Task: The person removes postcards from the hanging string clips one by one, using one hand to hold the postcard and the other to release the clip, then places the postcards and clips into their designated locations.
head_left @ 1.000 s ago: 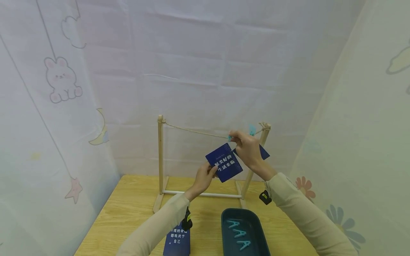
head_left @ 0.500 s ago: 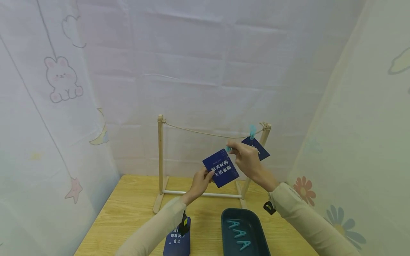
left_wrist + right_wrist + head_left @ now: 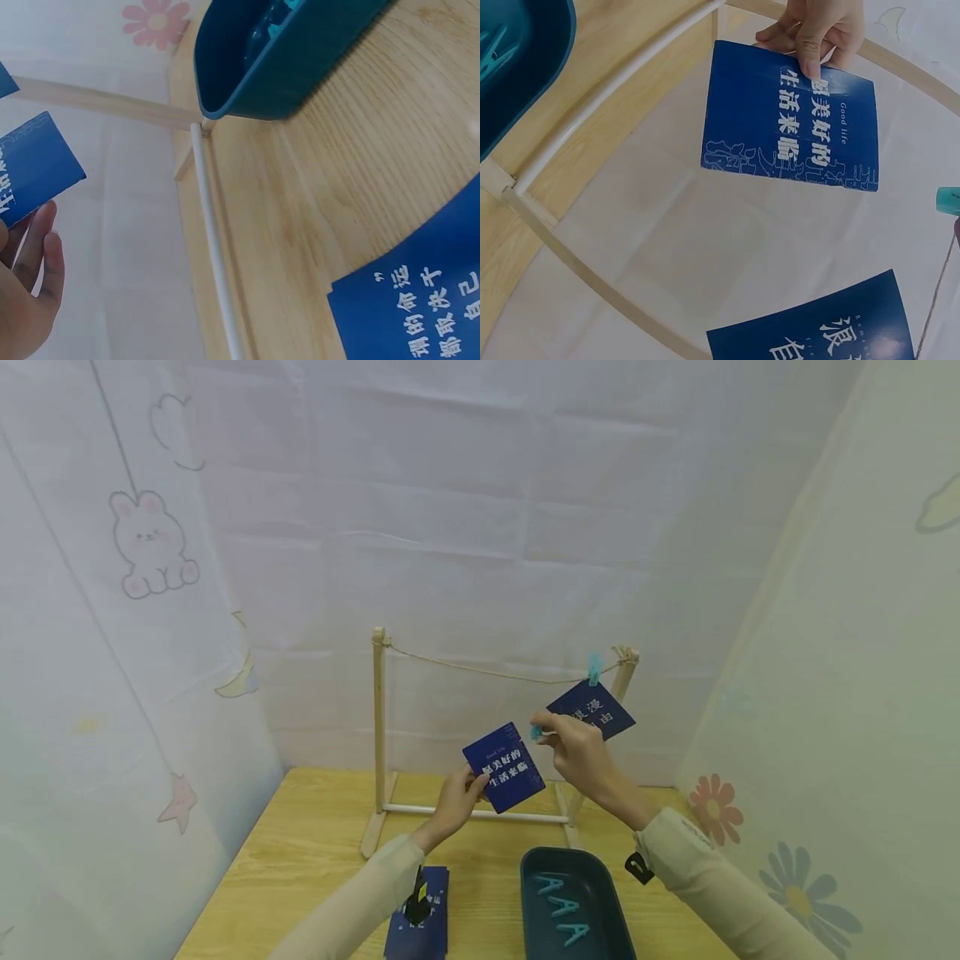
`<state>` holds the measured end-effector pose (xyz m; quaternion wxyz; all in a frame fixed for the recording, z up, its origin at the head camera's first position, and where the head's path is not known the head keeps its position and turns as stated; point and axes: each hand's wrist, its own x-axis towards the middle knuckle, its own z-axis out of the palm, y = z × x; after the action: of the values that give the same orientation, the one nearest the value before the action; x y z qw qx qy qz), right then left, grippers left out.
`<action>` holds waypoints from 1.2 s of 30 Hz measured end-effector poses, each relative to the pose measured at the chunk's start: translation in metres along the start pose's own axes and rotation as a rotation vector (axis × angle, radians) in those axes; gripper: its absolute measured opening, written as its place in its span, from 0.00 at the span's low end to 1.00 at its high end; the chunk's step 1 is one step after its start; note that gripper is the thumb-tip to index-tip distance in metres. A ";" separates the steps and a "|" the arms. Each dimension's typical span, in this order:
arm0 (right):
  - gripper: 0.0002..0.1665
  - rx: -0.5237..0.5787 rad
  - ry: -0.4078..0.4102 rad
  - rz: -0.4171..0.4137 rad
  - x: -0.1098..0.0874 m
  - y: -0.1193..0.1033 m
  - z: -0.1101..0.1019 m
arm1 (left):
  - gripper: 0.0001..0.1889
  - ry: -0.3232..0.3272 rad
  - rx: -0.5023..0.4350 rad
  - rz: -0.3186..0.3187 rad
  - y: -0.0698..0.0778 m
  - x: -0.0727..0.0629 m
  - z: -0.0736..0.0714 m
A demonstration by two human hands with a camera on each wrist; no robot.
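My left hand (image 3: 452, 803) pinches a square blue card (image 3: 504, 768) by its lower left edge, thumb over the white printed characters. Beside it, my right hand (image 3: 581, 758) grips a small teal clothespin (image 3: 536, 732), mostly covered by the fingers. A gap shows between this clothespin and the card. Behind the right hand, a second blue card (image 3: 613, 717) hangs tilted from the twine (image 3: 480, 672) under another teal clothespin (image 3: 595, 667). The right wrist view shows the held card's face (image 3: 757, 112) fully, with my left fingers at its edge.
A wooden frame (image 3: 379, 718) with a white crossbar (image 3: 517, 817) carries the twine at the back of the table. In front stands a dark teal tray (image 3: 527, 893) with 3 clothespins (image 3: 564, 907). Left of it lies a stack of blue cards (image 3: 429, 935).
Both hands have moved down from the twine, the card also leftward. The right hand's clothespin has come away from near the twine, and the hanging card is less covered.
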<state>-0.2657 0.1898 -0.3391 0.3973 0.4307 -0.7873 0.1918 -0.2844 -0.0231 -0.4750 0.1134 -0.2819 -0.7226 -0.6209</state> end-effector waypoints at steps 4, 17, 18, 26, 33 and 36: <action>0.31 0.019 -0.009 0.009 -0.008 -0.001 0.002 | 0.13 -0.021 0.010 -0.016 -0.023 -0.006 -0.002; 0.30 0.034 -0.022 -0.044 -0.030 0.000 0.005 | 0.14 -0.040 0.015 -0.025 -0.028 -0.027 -0.018; 0.30 0.037 -0.026 -0.046 -0.032 0.001 0.005 | 0.14 -0.043 0.011 -0.028 -0.027 -0.029 -0.020; 0.29 0.032 -0.066 -0.060 -0.051 0.001 0.005 | 0.14 -0.077 0.056 -0.074 -0.058 -0.045 -0.027; 0.24 0.027 -0.115 -0.015 -0.065 -0.003 0.007 | 0.13 -0.095 0.076 -0.148 -0.067 -0.055 -0.034; 0.24 0.024 -0.130 -0.004 -0.072 -0.003 0.008 | 0.14 -0.110 0.055 -0.146 -0.069 -0.061 -0.038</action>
<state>-0.2443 0.2203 -0.4009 0.3404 0.4488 -0.8082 0.1720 -0.2795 -0.0803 -0.5563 0.0356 -0.2590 -0.7633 -0.5907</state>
